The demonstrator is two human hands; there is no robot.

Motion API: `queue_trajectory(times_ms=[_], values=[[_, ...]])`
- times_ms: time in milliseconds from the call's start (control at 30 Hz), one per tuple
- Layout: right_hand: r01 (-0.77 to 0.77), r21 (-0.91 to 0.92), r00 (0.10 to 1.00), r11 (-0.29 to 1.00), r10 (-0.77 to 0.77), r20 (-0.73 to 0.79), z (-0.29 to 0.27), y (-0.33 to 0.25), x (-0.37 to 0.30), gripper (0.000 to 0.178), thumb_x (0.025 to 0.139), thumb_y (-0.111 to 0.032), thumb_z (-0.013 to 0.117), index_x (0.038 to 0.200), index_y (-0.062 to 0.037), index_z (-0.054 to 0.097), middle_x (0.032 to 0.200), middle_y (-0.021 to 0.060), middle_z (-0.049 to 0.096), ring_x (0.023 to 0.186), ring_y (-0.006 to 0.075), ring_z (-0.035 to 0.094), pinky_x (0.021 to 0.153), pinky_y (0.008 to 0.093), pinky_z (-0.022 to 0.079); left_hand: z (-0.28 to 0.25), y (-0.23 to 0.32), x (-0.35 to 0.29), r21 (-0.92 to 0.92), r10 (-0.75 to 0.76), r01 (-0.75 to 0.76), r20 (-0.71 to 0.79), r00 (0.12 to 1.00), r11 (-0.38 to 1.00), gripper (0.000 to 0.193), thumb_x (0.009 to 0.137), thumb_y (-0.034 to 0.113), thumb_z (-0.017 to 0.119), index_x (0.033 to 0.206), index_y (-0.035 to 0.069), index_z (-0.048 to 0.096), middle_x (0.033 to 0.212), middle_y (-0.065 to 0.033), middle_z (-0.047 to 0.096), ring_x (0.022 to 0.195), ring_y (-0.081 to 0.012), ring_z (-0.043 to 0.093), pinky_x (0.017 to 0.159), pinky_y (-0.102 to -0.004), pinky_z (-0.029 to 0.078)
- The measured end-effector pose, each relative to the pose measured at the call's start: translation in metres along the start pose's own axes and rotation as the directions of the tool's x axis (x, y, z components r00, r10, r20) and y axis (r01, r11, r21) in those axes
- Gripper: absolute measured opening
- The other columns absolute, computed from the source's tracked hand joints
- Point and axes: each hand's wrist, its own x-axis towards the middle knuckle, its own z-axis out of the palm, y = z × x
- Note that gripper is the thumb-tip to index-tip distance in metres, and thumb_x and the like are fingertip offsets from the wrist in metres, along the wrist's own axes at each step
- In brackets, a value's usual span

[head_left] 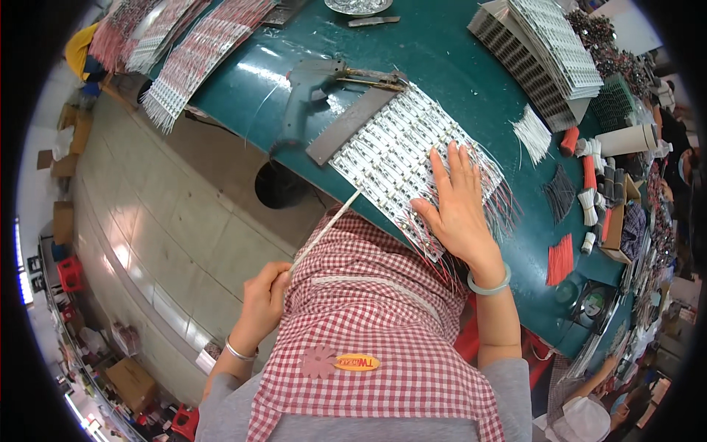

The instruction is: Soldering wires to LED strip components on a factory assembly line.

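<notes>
My left hand [265, 295] is closed around one end of a thin, off-white, cord-like strip [324, 232]. It runs almost straight up to the near left edge of a white circuit board panel [383, 140]; whether it is a cord or a thin stick, I cannot tell. Fingers spread, my right hand [460, 206] lies flat on the right part of this panel. Rows of small parts cover the board, and red and white wires fringe its right and near sides. A dark metal bar [352, 125] lies along the panel's left edge.
A grey soldering gun [308, 92] lies beyond the bar, its tip near the panel's far corner. Board stacks [541, 55] and wired panels [206, 51] stand at the back. Bundles of white [532, 135], black [559, 193] and red wires [560, 259] lie right. A co-worker [585, 420] sits lower right.
</notes>
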Motion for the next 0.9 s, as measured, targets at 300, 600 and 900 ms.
queue_trajectory(times_ms=[300,600,900], values=[[0.002,0.000,1.000,1.000,-0.002,-0.025,0.001,0.001,-0.002,0.081,0.097,-0.044,0.064,0.158,0.0015,0.034,0.164,0.0324,0.024,0.156,0.0464,0.016,0.125,0.0578,0.013,-0.009,0.007,0.024,-0.390,-0.227,0.368,0.363,0.904,0.844,0.021,0.106,0.008,0.052,0.109,-0.004,0.069,0.072,0.0020,0.059,0.047,-0.0023,0.037,0.043,-0.0210,0.028],[0.002,0.023,1.000,1.000,-0.001,-0.016,0.000,0.002,-0.001,0.081,0.097,-0.043,0.065,0.158,0.0012,0.034,0.163,0.0334,0.026,0.155,0.0475,0.017,0.124,0.0598,0.014,0.008,0.029,0.061,-0.491,-0.244,0.475,0.462,0.853,0.731,0.020,0.105,0.007,0.053,0.112,-0.007,0.066,0.074,-0.0006,0.059,0.048,-0.0022,0.036,0.043,-0.0211,0.026],[-0.012,0.050,1.000,0.999,0.012,-0.005,-0.003,-0.001,-0.001,0.081,0.097,-0.043,0.064,0.158,0.0007,0.034,0.163,0.0330,0.026,0.155,0.0468,0.018,0.124,0.0588,0.014,0.017,0.037,0.083,-0.496,-0.309,0.510,0.434,0.847,0.703,0.013,0.103,0.007,0.058,0.106,-0.005,0.063,0.076,-0.0042,0.060,0.050,-0.0040,0.041,0.042,-0.0211,0.027]])
